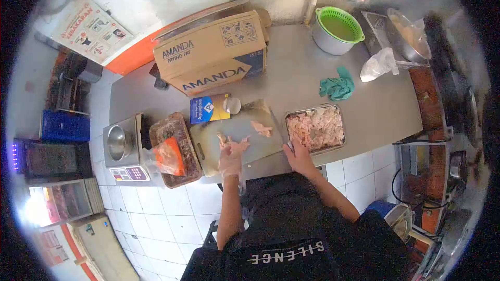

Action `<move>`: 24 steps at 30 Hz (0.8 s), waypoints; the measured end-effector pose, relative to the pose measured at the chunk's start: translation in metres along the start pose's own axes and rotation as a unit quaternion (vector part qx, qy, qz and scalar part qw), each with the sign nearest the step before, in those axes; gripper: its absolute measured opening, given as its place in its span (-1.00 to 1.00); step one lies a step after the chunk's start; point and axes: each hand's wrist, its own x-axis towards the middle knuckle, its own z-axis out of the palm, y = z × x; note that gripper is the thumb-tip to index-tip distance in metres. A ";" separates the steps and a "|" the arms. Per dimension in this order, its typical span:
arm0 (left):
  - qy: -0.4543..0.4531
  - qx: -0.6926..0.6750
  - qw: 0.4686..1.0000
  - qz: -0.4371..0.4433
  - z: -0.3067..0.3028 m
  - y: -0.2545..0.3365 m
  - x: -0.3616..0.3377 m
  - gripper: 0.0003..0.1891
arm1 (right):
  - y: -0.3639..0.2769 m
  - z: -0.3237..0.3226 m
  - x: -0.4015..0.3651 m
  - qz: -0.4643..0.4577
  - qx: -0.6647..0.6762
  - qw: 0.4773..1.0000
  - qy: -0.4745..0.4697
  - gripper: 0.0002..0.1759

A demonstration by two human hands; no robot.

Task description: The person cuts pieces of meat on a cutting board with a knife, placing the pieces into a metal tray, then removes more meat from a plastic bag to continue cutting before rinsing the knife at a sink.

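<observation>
My left hand (230,162), in a clear plastic glove, is closed on a piece of raw chicken (240,144) at the front of the pale cutting board (208,148). Another raw chicken piece (261,128) lies farther right on the board. Bare, my right hand (300,158) is curled at the front left corner of a metal tray (342,143) filled with cut raw chicken (315,126). Something slim and light shows between its fingers, and I cannot tell what it is. A yellow and blue carton (210,109) stands at the board's back edge.
A large Amanda cardboard box (213,54) stands at the back. To the left are a stained tray (177,161) with an orange packet (169,157) and a scale with a steel bowl (119,143). A green cloth (337,84) and a pot with a green strainer (336,41) are at right.
</observation>
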 end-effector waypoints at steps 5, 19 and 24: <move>0.066 0.143 0.974 0.164 0.008 0.020 -0.013 -0.82 | 0.004 0.028 -0.005 -0.012 -0.111 0.993 -0.046 -0.56; -0.047 0.248 0.920 0.300 0.040 0.039 0.057 -0.73 | -0.013 0.024 -0.016 0.057 -0.092 0.986 -0.128 -0.51; 0.134 0.003 0.941 0.312 -0.012 0.029 0.041 -0.72 | -0.037 0.049 -0.027 0.032 -0.138 0.964 -0.227 -0.60</move>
